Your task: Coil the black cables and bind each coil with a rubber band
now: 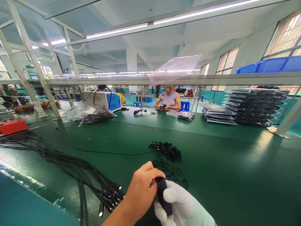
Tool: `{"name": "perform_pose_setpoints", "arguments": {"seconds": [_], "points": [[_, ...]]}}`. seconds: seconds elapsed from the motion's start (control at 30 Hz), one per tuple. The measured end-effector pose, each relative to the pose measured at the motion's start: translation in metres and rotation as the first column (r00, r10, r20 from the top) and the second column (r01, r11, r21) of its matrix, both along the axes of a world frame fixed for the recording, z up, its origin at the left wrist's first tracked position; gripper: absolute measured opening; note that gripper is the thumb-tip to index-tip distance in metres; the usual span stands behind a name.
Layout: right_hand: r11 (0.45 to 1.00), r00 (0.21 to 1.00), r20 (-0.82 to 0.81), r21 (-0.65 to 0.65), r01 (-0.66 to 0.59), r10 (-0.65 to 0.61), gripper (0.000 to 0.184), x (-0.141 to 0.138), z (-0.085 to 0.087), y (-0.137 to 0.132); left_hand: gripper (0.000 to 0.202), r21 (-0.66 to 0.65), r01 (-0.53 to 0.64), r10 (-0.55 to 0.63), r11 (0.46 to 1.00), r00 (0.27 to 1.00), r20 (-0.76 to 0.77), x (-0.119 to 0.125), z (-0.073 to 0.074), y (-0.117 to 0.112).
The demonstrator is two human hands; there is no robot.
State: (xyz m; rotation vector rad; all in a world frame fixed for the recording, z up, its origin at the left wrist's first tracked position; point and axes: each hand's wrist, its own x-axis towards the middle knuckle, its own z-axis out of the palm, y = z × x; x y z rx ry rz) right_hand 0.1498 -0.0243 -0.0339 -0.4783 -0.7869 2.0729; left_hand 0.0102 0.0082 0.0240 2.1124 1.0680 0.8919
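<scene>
– Where is the folded bundle of slim black cable (161, 188)?
– Between your two hands, long axis pointing away from you, its far end leaning left.
– And your grip?
– Your white-gloved right hand (183, 201) wraps the bundle, thumb pressed against it; your bare left hand (142, 188) has its fingers closed at the far end. The heap of small black rings (172, 152) lies just beyond, your left hand the nearer

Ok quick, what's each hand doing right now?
Left hand: bare, closed on the black cable bundle.
Right hand: gloved, closed around the same bundle.
</scene>
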Motion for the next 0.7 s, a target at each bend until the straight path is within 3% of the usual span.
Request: {"name": "perform_pose_setpoints", "arguments": {"seconds": [0.1,0.2,0.3,0.4,0.53,0.6,0.7], "points": [[0.999,0.999,-0.021,0.028,-0.036,0.036,0.051,0.0,0.004,-0.002,0.036,-0.035,-0.008,0.012,0.999,0.994,0.104,-0.002,0.001,0.001],[0.998,0.997,-0.036,0.021,-0.062,0.063,0.057,-0.004,-0.002,-0.001,0.03,-0.039,-0.017,0.024,0.999,0.983,0.18,-0.003,0.001,0.001],[0.999,0.996,-0.083,0.034,0.023,-0.02,0.05,-0.014,-0.013,0.001,0.03,-0.024,-0.032,0.036,0.999,0.981,0.189,-0.002,0.003,0.001],[0.99,0.988,-0.063,0.003,0.144,-0.143,0.052,-0.019,-0.015,0.003,0.031,-0.014,-0.055,0.056,0.998,0.994,0.099,-0.002,0.009,0.001],[0.973,0.973,-0.023,0.021,0.23,-0.229,0.048,-0.015,0.0,0.005,0.031,-0.029,-0.108,0.101,0.994,0.98,-0.17,-0.009,0.023,0.011],[0.989,0.987,-0.071,-0.047,0.142,-0.145,0.041,-0.013,0.007,0.005,0.031,-0.151,0.045,-0.066,0.988,0.988,-0.137,-0.017,0.028,0.02],[0.986,0.991,-0.137,-0.168,-0.026,0.003,0.041,-0.011,0.014,0.004,0.034,-0.334,0.357,-0.339,0.872,0.934,0.113,-0.026,0.025,0.034]]}}
